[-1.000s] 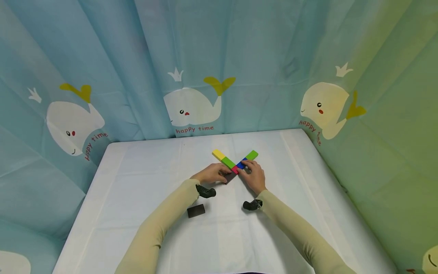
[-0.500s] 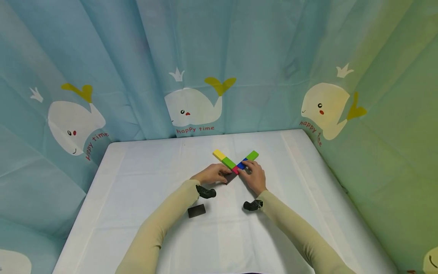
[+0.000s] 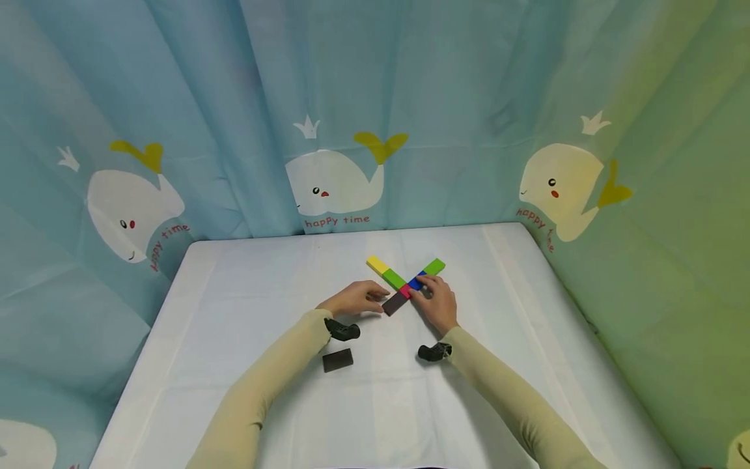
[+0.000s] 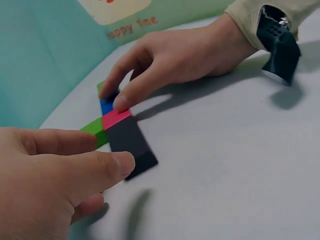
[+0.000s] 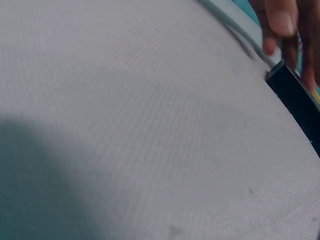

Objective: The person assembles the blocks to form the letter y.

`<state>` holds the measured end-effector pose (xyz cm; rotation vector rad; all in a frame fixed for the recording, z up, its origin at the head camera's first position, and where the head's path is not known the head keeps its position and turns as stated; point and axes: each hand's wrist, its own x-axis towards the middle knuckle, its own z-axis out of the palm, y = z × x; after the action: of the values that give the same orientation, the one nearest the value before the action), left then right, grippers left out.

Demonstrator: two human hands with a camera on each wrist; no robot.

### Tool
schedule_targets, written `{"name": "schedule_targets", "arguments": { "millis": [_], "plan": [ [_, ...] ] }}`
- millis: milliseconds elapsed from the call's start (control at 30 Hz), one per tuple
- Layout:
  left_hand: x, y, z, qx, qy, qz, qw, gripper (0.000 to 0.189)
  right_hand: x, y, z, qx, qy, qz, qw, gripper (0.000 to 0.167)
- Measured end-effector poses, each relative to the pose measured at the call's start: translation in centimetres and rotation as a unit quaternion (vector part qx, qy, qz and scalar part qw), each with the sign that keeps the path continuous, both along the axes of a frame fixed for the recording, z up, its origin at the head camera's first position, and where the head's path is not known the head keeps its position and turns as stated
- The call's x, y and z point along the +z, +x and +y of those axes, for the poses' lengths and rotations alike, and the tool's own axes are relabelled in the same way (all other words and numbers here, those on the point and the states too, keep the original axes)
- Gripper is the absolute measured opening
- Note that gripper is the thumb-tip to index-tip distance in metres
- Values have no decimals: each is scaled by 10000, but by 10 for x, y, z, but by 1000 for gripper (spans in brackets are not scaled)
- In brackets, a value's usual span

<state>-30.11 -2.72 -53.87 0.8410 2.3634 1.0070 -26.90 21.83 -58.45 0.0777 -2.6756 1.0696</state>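
On the white table, a crossing line of blocks lies flat: yellow (image 3: 377, 264), green (image 3: 392, 279), red (image 3: 405, 291), blue (image 3: 416, 283) and a second green (image 3: 435, 266). A dark block (image 3: 394, 304) touches the red one on the near side. My right hand (image 3: 438, 305) pinches the blue block between thumb and fingers, the thumb at its edge with the red block. Just left of the dark block, my left hand (image 3: 355, 299) is apart from it, fingers loose and spread. The dark block's end (image 5: 295, 97) shows in the right wrist view; my right hand does not.
Another dark block (image 3: 338, 360) lies nearer me, by the left forearm. A dark strap end (image 3: 342, 330) hangs from the left cuff, and one (image 3: 435, 352) from the right. A blue curtain (image 3: 346, 78) with whales hangs behind the table.
My left hand has let go of the dark block and drawn back to the left, uncovering it. My right hand has stayed on the blue block. The view has shifted slightly.
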Motion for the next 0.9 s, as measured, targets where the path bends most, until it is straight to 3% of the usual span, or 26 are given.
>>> {"name": "schedule_targets", "arguments": {
  "millis": [233,333,533,700,900],
  "plan": [
    [5,15,-43,-169,-43,51,9998,40,2,0,0,23,-65,161,9998,45],
    [4,28,-63,-415,-110,102,9990,38,1,1,0,38,-71,169,9998,45],
    [0,59,-94,-691,100,-211,9973,38,-1,2,1,71,-125,152,9998,46],
    [-7,74,-106,-862,401,-276,9951,39,-1,1,2,34,-110,178,9998,47],
    [-11,82,-104,-1091,463,-170,9928,39,0,0,0,69,-120,102,9999,46]
  ]
}}
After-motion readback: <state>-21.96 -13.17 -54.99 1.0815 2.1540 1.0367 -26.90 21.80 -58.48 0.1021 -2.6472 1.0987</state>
